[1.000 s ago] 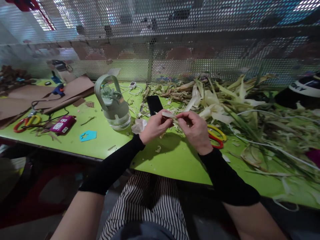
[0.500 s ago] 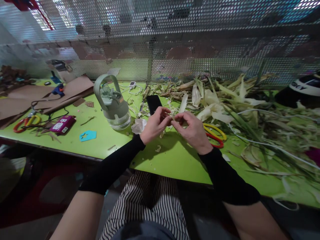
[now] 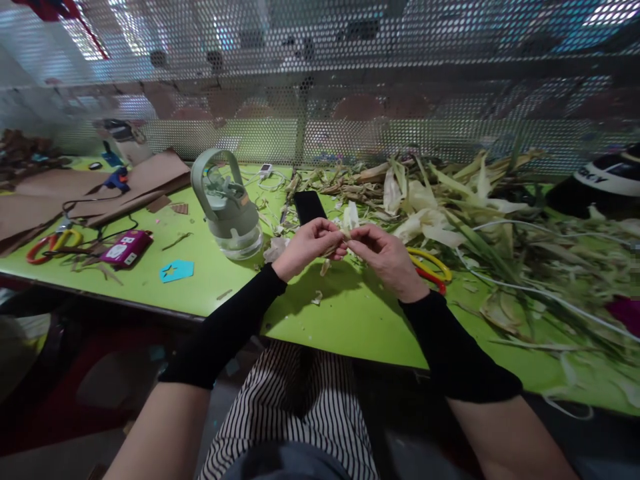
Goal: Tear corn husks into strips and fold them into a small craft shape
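Note:
Over the green table (image 3: 345,327), my left hand (image 3: 311,248) and my right hand (image 3: 386,259) meet fingertip to fingertip. Both are closed in a pinch on a pale strip of corn husk (image 3: 351,215), whose upper end stands up between them. Its lower part is hidden by my fingers. Just behind my left hand lies a black phone (image 3: 309,207), and a crumpled whitish piece (image 3: 275,249) sits beside that wrist. Scissors with yellow and red handles (image 3: 431,265) lie by my right hand, partly covered by it.
A pale green water bottle (image 3: 233,223) stands to the left. Beyond it are a magenta box (image 3: 126,249), a blue paper cutout (image 3: 177,271), other scissors (image 3: 53,247) and a glue gun (image 3: 117,179). Heaped husks (image 3: 450,207) and a white cable (image 3: 540,287) spread across the right. A perforated screen (image 3: 320,100) rises behind.
The husk strip between my fingers now stands more upright and shows better. My left fingers have curled further under it, and my hands have shifted slightly.

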A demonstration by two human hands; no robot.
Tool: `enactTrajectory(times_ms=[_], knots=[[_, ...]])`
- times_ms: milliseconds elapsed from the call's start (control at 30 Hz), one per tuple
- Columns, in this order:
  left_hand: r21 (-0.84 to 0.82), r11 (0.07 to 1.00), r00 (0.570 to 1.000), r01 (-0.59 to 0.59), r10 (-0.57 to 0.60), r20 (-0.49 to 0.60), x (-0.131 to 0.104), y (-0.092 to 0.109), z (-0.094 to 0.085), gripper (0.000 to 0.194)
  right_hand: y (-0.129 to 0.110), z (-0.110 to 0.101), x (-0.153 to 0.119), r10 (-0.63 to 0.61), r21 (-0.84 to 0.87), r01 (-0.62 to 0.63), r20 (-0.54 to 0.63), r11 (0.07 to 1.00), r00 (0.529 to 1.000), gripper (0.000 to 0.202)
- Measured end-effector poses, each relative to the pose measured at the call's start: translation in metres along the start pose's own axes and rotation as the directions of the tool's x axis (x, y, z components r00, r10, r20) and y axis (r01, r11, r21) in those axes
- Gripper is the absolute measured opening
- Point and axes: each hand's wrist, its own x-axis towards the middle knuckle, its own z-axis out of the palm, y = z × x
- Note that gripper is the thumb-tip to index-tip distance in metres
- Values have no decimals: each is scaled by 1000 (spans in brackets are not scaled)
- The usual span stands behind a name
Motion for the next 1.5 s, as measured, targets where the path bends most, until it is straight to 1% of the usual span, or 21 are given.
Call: enactTrajectory(times_ms=[67, 133, 200, 267, 333, 400, 467, 600, 700, 867, 933, 1000, 1167, 1333, 1433, 1500], knots=[[-35, 999, 1000, -19, 19, 1, 1, 0, -1, 23, -2, -1, 0, -112, -166, 104, -39, 981, 993, 7], [-54, 998, 999, -40, 39, -22, 2, -2, -1, 25, -3, -2, -1, -216, -300, 196, -35, 934, 976, 4], [-68, 997, 998, -48, 45, -53, 4, -4, -1, 25, -4, -2, -1, -291, -371, 266, -12, 890, 957, 3], [-84, 995, 997, -46, 41, -66, 5, -6, 0, 26, -4, -2, -2, -327, -414, 295, -6, 861, 945, 4], [-97, 994, 997, -54, 50, -52, 6, -8, -1, 28, -3, -1, -3, -317, -423, 271, -41, 865, 948, 6], [-102, 992, 997, -80, 78, -31, 6, -9, -2, 29, -3, -1, -4, -280, -399, 223, -91, 890, 956, 10], [-99, 989, 994, -107, 106, -16, 7, -10, -3, 30, -3, -1, -4, -254, -373, 194, -118, 907, 960, 15], [-70, 989, 992, -128, 127, -18, 7, -12, -4, 30, -5, 0, -4, -230, -349, 182, -99, 919, 968, 17], [-22, 988, 988, -155, 154, -30, 7, -14, -3, 29, -5, 0, -4, -191, -323, 147, -107, 935, 976, 17], [-7, 963, 961, -269, 268, -72, 6, -20, 1, 23, -1, 1, -4, -128, -258, 76, -192, 963, 973, 28], [-8, 949, 946, -316, 314, -75, 5, -21, 3, 21, -1, 1, -5, -102, -234, 53, -204, 971, 974, 31], [6, 944, 941, -330, 330, -75, 5, -22, 3, 20, -1, 1, -6, -87, -224, 40, -202, 974, 976, 30], [31, 952, 947, -306, 307, -91, 5, -19, 3, 18, -2, 1, -6, -104, -219, 61, -193, 974, 976, 27], [27, 964, 960, -264, 265, -91, 3, -16, 3, 26, -2, 0, -6, -97, -199, 59, -184, 978, 978, 29], [43, 958, 954, -283, 285, -91, -3, -12, 5, 33, -3, -1, -7, -133, -229, 84, -207, 970, 969, 25], [38, 957, 953, -286, 289, -95, -5, -10, 7, 38, -4, -3, -6, -183, -247, 129, -208, 960, 961, 23]])
